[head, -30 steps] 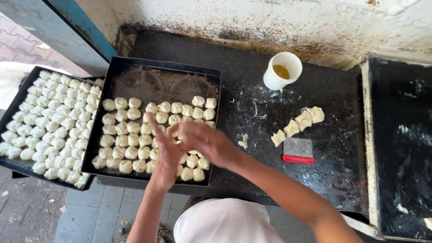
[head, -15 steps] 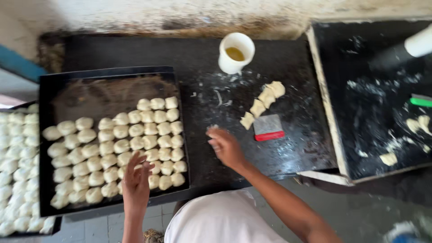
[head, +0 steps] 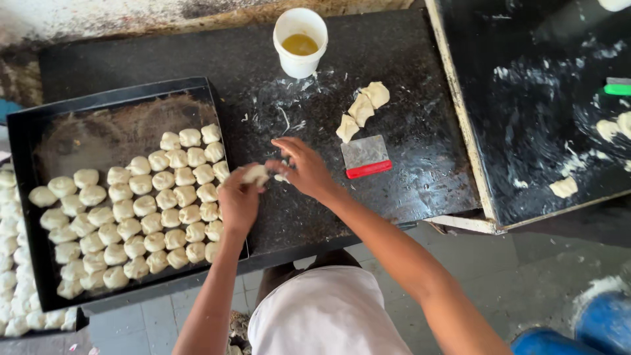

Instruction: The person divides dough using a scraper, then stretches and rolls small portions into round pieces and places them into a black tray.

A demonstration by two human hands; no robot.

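Observation:
My left hand (head: 238,200) holds a small pale dough ball (head: 255,174) just past the right rim of a black baking tray (head: 118,108). My right hand (head: 303,169) is right beside it, fingers pinching at the same dough over the dark worktop (head: 407,171). The tray carries several rows of shaped dough balls (head: 151,210); its far part is bare and smeared with flour. A few cut dough lumps (head: 361,108) lie on the worktop beyond my right hand.
A scraper with a red handle (head: 366,158) lies by the lumps. A white cup of yellow oil (head: 300,43) stands at the back. A second tray of dough balls (head: 10,263) sits far left. A floury black slab (head: 545,98) lies right.
Both hands have come off the tray and met over the worktop, now working one dough ball. The view has shifted right and closer.

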